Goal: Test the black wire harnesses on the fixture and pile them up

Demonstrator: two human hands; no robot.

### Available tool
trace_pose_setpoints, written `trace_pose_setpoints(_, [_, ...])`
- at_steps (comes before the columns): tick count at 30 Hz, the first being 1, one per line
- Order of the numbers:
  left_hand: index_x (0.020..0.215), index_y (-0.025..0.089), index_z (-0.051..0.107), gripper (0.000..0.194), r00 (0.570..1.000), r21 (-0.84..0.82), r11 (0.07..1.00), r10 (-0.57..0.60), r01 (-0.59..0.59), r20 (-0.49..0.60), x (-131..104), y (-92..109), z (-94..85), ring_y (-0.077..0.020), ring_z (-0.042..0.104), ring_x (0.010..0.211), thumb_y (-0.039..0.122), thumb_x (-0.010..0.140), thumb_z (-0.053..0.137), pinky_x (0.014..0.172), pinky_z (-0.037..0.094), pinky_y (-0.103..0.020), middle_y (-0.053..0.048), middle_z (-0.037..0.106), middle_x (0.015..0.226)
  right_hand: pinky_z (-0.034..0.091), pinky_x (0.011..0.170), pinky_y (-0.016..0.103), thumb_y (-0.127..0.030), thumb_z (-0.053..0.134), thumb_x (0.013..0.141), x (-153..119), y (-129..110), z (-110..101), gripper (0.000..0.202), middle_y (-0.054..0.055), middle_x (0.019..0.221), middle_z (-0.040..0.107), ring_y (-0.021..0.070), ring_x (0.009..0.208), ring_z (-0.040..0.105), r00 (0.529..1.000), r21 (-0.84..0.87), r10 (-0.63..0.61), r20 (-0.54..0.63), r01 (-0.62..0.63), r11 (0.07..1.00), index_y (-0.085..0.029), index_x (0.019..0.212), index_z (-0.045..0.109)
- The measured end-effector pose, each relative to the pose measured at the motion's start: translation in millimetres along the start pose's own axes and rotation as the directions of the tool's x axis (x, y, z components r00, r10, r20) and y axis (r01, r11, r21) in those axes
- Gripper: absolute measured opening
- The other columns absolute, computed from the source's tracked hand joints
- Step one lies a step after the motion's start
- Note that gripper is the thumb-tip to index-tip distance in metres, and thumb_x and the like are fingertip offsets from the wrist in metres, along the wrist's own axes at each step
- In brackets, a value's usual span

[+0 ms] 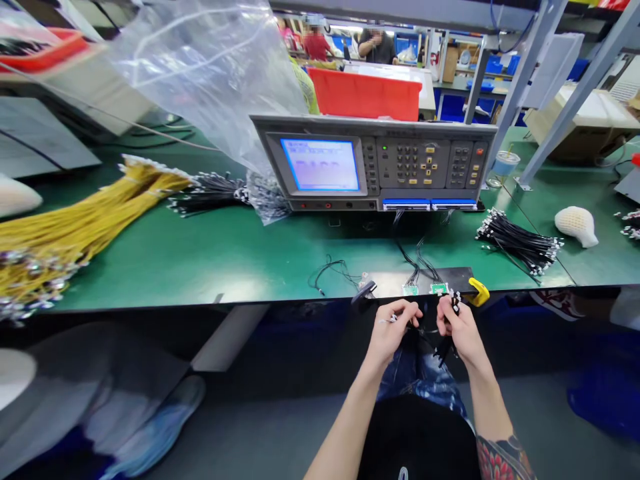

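Black cables (443, 349) are gripped by the curled right fingers (445, 311). A white-tipped wire (385, 321) is pinched by the left fingers (410, 311).

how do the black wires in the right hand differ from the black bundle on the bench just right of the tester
The held wires are gripped in the right hand, while the bench bundle lies untouched on the green bench. The held wires form a small bunch; the bench bundle is much fuller. The held wires dangle downward, whereas the bench bundle lies flat. Both are black with white ends.
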State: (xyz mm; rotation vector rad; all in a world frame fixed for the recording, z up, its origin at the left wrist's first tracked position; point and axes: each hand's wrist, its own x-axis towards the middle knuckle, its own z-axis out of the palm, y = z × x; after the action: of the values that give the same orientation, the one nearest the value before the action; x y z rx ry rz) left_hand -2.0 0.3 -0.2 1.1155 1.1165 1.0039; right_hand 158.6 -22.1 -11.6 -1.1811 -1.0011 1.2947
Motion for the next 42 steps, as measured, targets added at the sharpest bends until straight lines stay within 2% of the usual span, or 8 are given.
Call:
trace_pose_setpoints(6, [0.074, 0.015, 0.076, 0.056, 0.99, 0.26, 0.964, 0.01, -0.047, 0.141, -12.6, 5.4, -5.5, -0.0157, 0.055, 0.053, 0.059, 0.096, 0.048, 0.057, 0.04, -0.027, -0.004, 0.066, 0.058, 0.025, 0.042, 0.025, -0.063, 0.058, 0.098, -26.0, -26.8, -11.4, 0.051, -0.007, 0.055, 0.041, 0.0083, 0.043, 0.029, 0.992, 0.075, -0.117, 0.036, 0.115, 0.991, -0.023, 0.069, 0.048])
trace_pose_setpoints(9, [0.067, 0.017, 0.071, 0.054, 0.966, 0.399, 0.915, -0.05, -0.057, 0.253, -14.5, 6.4, -5.6, -0.0164, 0.054, 0.052, 0.051, 0.098, 0.044, 0.063, 0.042, -0.028, -0.001, 0.058, 0.049, 0.025, 0.043, 0.024, -0.057, 0.074, 0.089, -31.2, -35.5, -7.5, 0.04, -0.006, 0.058, 0.044, 0.0083, 0.046, 0.03, 0.98, -0.054, -0.166, 0.113, 0.173, 0.983, -0.021, 0.077, 0.061])
trace_pose_setpoints(14, [0.062, 0.018, 0.063, 0.026, 0.918, 0.456, 0.878, -0.055, -0.143, 0.393, -14.8, 8.7, -5.2, -0.0156, 0.049, 0.057, 0.022, 0.082, 0.048, 0.06, 0.036, -0.026, 0.0, 0.059, 0.056, 0.037, 0.052, 0.025, -0.037, 0.079, 0.088, -28.7, -31.7, 6.2, 0.017, 0.002, 0.072, 0.069, 0.0118, 0.055, 0.05, 0.918, -0.247, -0.249, 0.308, 0.33, 0.911, -0.021, 0.093, 0.081])
trace_pose_setpoints(22, [0.059, 0.019, 0.056, 0.018, 0.91, 0.495, 0.864, -0.131, -0.09, 0.394, -13.8, 4.7, -6.9, -0.0145, 0.044, 0.055, 0.014, 0.074, 0.048, 0.057, 0.032, -0.026, 0.003, 0.051, 0.052, 0.033, 0.05, 0.026, -0.031, 0.076, 0.091, -24.9, -22.7, 8.9, 0.013, -0.002, 0.062, 0.057, 0.0111, 0.052, 0.044, 0.894, -0.242, -0.357, 0.27, 0.422, 0.874, -0.024, 0.097, 0.086])
trace_pose_setpoints(29, [0.074, 0.017, 0.061, 0.037, 0.887, 0.354, 0.934, -0.131, -0.039, 0.443, -15.7, 8.7, -6.6, -0.0128, 0.046, 0.055, 0.046, 0.095, 0.052, 0.057, 0.037, -0.025, 0.003, 0.053, 0.06, 0.041, 0.05, 0.026, -0.036, 0.08, 0.085, -17.8, -12.2, 12.3, 0.014, 0.003, 0.078, 0.064, 0.0126, 0.059, 0.054, 0.937, -0.091, -0.349, -0.034, 0.344, 0.934, -0.022, 0.083, 0.081])
trace_pose_setpoints(32, [0.092, 0.016, 0.067, 0.04, 0.841, 0.194, 0.98, -0.135, 0.037, 0.525, -20.0, 13.7, -10.0, -0.0108, 0.044, 0.057, 0.056, 0.089, 0.064, 0.056, 0.037, -0.024, 0.002, 0.056, 0.072, 0.026, 0.038, 0.021, -0.04, 0.078, 0.086, -14.6, -10.8, 14.8, 0.019, 0.003, 0.084, 0.071, 0.0041, 0.042, 0.035, 0.959, 0.162, -0.207, -0.195, 0.24, 0.957, -0.022, 0.083, 0.071])
trace_pose_setpoints(37, [0.113, 0.018, 0.063, 0.056, 0.92, -0.015, 0.995, -0.086, 0.099, 0.384, -21.6, 8.5, -13.3, -0.0079, 0.028, 0.046, 0.068, 0.089, 0.061, 0.045, 0.022, -0.022, 0.007, 0.048, 0.061, 0.012, 0.036, 0.018, -0.045, 0.083, 0.08, -10.9, -15.1, 20.4, 0.033, 0.001, 0.074, 0.074, -0.0001, 0.037, 0.016, 0.958, 0.378, -0.055, -0.281, 0.163, 0.911, -0.022, 0.084, 0.059])
trace_pose_setpoints(42, [0.092, 0.017, 0.067, 0.046, 0.972, 0.061, 0.997, -0.051, 0.038, 0.229, -18.4, 3.9, -9.6, -0.0087, 0.033, 0.047, 0.063, 0.09, 0.062, 0.048, 0.025, -0.022, 0.005, 0.05, 0.056, 0.016, 0.038, 0.018, -0.046, 0.083, 0.08, -8.6, -14.8, 26.8, 0.035, 0.001, 0.072, 0.073, 0.0004, 0.038, 0.021, 0.9, 0.324, -0.108, -0.422, 0.261, 0.909, -0.021, 0.085, 0.058])
